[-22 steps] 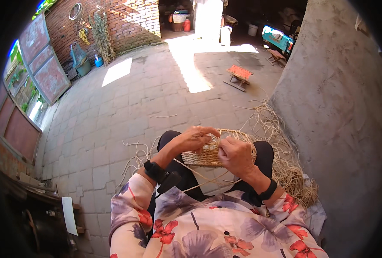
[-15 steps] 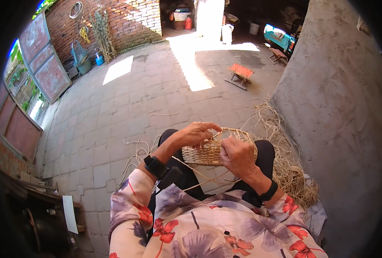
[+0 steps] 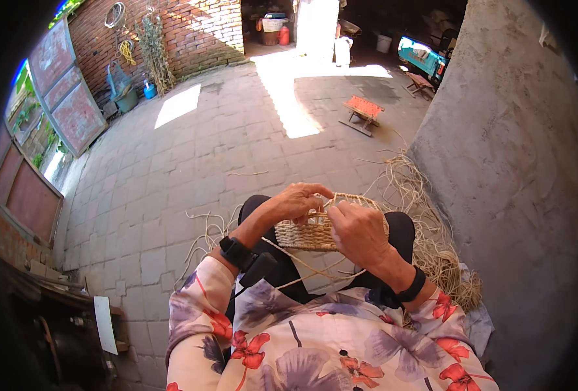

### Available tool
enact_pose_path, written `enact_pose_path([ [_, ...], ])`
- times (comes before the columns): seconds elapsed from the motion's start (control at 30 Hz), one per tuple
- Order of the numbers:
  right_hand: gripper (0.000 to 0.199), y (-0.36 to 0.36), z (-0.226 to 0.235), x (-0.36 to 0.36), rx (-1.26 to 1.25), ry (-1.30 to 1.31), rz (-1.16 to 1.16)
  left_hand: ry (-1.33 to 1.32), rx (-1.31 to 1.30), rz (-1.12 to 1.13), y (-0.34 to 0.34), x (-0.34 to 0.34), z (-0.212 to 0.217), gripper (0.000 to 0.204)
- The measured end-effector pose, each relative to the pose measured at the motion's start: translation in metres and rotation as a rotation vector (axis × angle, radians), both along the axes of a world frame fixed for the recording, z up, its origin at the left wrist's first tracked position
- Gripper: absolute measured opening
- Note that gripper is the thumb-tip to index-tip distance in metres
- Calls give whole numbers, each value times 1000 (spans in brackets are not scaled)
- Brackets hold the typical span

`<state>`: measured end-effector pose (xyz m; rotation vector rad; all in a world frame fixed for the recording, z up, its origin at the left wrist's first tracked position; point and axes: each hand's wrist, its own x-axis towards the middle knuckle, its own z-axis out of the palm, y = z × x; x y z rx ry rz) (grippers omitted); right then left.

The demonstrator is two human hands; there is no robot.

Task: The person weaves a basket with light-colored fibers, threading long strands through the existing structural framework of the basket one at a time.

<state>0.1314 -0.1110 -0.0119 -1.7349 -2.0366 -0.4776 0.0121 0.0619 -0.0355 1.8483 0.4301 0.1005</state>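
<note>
A small woven basket (image 3: 305,240) of pale straw-coloured cord rests on my lap between my knees, its upper part an open frame. My left hand (image 3: 296,202) is at its left far side, index finger stretched toward the rim and the other fingers curled on the weave. Just right of it, my right hand (image 3: 360,233) is closed in a pinch at the rim, close to the left fingertip. Whatever the right fingers pinch is hidden behind the knuckles. A loose cord (image 3: 295,259) trails from the basket across my lap.
A big heap of loose cord (image 3: 442,264) lies by my right leg, next to a rough grey wall (image 3: 510,163). More strands (image 3: 204,238) spread left of my knee. A low folding stool (image 3: 365,107) with an orange seat stands ahead on the paving.
My right hand has shifted slightly up and left, bringing its fingers nearer the left fingertip. The left hand and the basket stay nearly in place.
</note>
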Motion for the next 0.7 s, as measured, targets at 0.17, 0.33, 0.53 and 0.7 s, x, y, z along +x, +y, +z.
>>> enact_pose_path([
  [0.17,13,9,-27,3,17,112,10,63,42,-98,-7,-2,13,31],
  [0.33,11,9,-33,3,54,238,18,35,102,-119,1,-2,7,33],
  [0.53,10,8,-26,6,36,313,-6,43,135,-159,4,6,6,36],
  [0.7,16,4,-2,-4,76,113,47,44,-147,-176,9,8,1,37],
])
